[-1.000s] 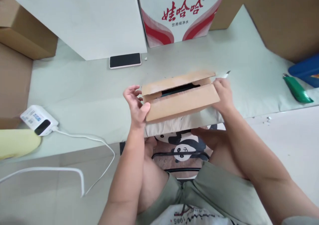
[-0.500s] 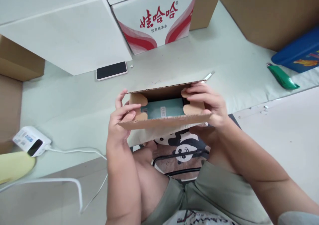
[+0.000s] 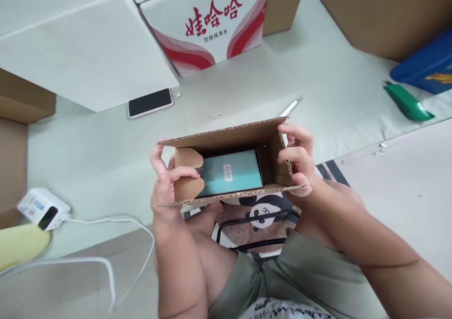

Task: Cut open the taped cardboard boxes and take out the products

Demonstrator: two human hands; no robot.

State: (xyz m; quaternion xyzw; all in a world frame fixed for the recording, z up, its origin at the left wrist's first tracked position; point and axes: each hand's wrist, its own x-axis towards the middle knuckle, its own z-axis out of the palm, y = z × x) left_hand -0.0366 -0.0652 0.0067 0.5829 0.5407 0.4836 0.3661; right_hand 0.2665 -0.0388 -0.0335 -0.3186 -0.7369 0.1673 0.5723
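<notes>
An open brown cardboard box [image 3: 226, 133] is held up at the near edge of the table, its mouth facing me. Inside lies a teal box [image 3: 233, 172] with a small white label. My left hand [image 3: 169, 178] grips the left end of the cardboard box, one finger laid over the flap [image 3: 187, 161] there, which is folded inward. At the right end, my right hand [image 3: 298, 159] has its fingers hooked over the box wall, with the thumb low near the corner. No flap covers the opening on that side.
Behind the box are a phone [image 3: 150, 103], a white-handled tool [image 3: 291, 107] and a white carton with red print [image 3: 212, 27]. A green cutter [image 3: 407, 101] lies right beside a blue container [image 3: 427, 67]. A white device [image 3: 44, 208] with a cable sits left.
The cardboard box has tipped so that more of its inside shows. The right inner flap no longer covers the opening, and my right fingers have shifted onto the right wall.
</notes>
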